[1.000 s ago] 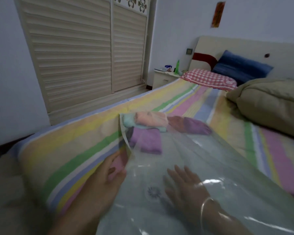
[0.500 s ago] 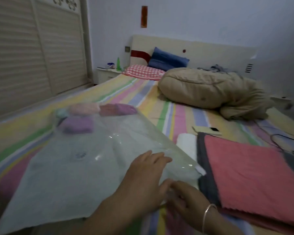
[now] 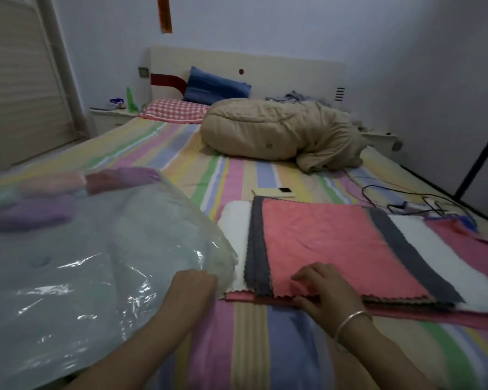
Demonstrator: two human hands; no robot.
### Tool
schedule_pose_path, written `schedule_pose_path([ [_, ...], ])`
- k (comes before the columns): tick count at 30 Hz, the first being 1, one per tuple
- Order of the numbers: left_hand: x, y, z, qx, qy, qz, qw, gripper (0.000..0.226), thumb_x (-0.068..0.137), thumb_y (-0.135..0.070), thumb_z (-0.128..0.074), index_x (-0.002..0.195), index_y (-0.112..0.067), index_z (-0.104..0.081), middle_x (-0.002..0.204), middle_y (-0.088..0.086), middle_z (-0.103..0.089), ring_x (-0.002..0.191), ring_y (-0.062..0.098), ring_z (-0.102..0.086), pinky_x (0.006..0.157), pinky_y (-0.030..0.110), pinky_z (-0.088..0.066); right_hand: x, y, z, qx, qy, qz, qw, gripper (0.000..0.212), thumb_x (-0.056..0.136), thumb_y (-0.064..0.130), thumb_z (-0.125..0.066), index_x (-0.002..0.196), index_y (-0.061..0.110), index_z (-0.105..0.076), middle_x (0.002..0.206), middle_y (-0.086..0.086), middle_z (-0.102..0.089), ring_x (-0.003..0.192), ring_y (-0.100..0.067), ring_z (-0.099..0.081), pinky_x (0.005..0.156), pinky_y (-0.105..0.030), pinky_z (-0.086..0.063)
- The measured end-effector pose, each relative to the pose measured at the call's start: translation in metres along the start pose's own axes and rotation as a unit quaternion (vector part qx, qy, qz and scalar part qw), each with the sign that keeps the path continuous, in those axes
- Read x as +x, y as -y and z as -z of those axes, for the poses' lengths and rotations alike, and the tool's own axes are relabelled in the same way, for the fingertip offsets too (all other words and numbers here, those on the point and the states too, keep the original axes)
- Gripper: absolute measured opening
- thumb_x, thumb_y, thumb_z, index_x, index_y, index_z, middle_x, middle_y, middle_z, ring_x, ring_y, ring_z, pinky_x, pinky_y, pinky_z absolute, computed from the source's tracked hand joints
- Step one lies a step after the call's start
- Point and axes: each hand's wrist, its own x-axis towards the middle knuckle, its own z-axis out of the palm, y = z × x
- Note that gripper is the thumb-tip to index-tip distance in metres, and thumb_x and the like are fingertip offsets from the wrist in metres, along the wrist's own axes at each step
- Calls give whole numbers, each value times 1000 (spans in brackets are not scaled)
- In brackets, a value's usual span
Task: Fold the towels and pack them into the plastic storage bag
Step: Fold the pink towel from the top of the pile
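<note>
Left hand [image 3: 193, 288] fingers curled on near right edge of plastic storage bag [image 3: 90, 266], gripping it. Right hand [image 3: 321, 288] pinches near edge of pink towel [image 3: 330, 243] atop flat towel stack [image 3: 423, 266]. Bag lies on striped bed [image 3: 251, 342], left of stack; folded towels [image 3: 68, 192] inside at far end.

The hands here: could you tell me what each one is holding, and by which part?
The right hand pinches the near edge of the pink towel atop the stack. The left hand grips the near corner of the plastic storage bag.
</note>
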Motion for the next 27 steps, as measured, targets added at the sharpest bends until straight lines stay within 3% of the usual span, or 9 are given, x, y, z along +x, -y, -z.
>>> schedule_pose_path([
  [5, -8, 1, 23, 27, 129, 6, 991, 24, 46, -23, -81, 56, -12, -62, 60, 8, -63, 56, 27, -64, 52, 22, -24, 4, -8, -2, -66, -11, 35, 997, 33, 55, 30, -83, 81, 27, -63, 79, 7, -60, 70, -20, -56, 52, -27, -45],
  [7, -5, -3, 25, 11, 77, 13, 997, 33, 40, -27, -86, 50, -14, -58, 52, 7, -58, 46, 27, -60, 50, 22, -23, 6, -10, -2, -61, -36, 29, 997, 10, 72, 36, -64, 78, 27, -63, 73, 9, -60, 68, -19, -58, 50, -27, -43],
  [10, 5, -26, 36, -70, -94, -17, 993, 30, 50, -28, -81, 54, -22, -52, 51, 0, -52, 44, 25, -55, 40, 24, -28, 9, -13, -2, -6, -50, -32, 998, 26, 79, 45, -46, 76, 28, -66, 68, 8, -63, 66, -22, -61, 51, -28, -45],
  [12, 16, -53, 46, -145, -170, -79, 972, 17, 68, -35, -66, 74, -21, -58, 72, -2, -58, 67, 22, -59, 55, 32, -44, 11, -15, -1, 30, -45, -74, 996, 38, 78, 51, -39, 76, 27, -67, 66, 1, -63, 66, -27, -61, 54, -33, -45],
  [15, 42, -80, 43, -187, -127, -132, 965, 53, 68, -47, -65, 114, -21, -59, 109, -3, -62, 101, 18, -56, 89, 31, -45, 15, -15, -1, 54, -36, -103, 993, 50, 76, 58, -30, 81, 25, -68, 71, -4, -66, 69, -30, -62, 59, -36, -47],
  [17, 59, -87, 28, -247, -79, -100, 961, 63, 70, -44, -68, 127, -21, -54, 118, -3, -61, 108, 18, -55, 93, 32, -43, 17, -18, -3, 66, -38, -99, 992, 49, 78, 57, -31, 83, 26, -67, 73, -3, -66, 69, -28, -62, 60, -38, -49],
  [21, 85, -84, 13, -375, -9, -43, 926, 33, 74, -47, -67, 102, -30, -66, 91, -17, -60, 88, 7, -54, 76, 27, -43, 14, -24, -13, 79, -75, -73, 991, 30, 83, 49, -43, 80, 28, -64, 68, 3, -60, 64, -22, -59, 53, -34, -47],
  [24, 94, -71, 12, -492, 54, -35, 868, 28, 73, -53, -66, 80, -27, -70, 71, -1, -65, 63, 7, -53, 60, 28, -43, 14, -30, -13, 106, -72, -54, 990, 23, 82, 49, -52, 86, 29, -61, 75, 9, -60, 69, -14, -55, 57, -31, -44],
  [27, 98, -60, 16, -535, 76, -26, 841, 13, 80, -35, -72, 80, -22, -71, 73, 4, -68, 68, 21, -64, 65, 35, -51, 14, -42, -1, 87, -54, -30, 994, 21, 80, 42, -55, 93, 28, -65, 84, 11, -64, 77, -14, -58, 63, -32, -47],
])
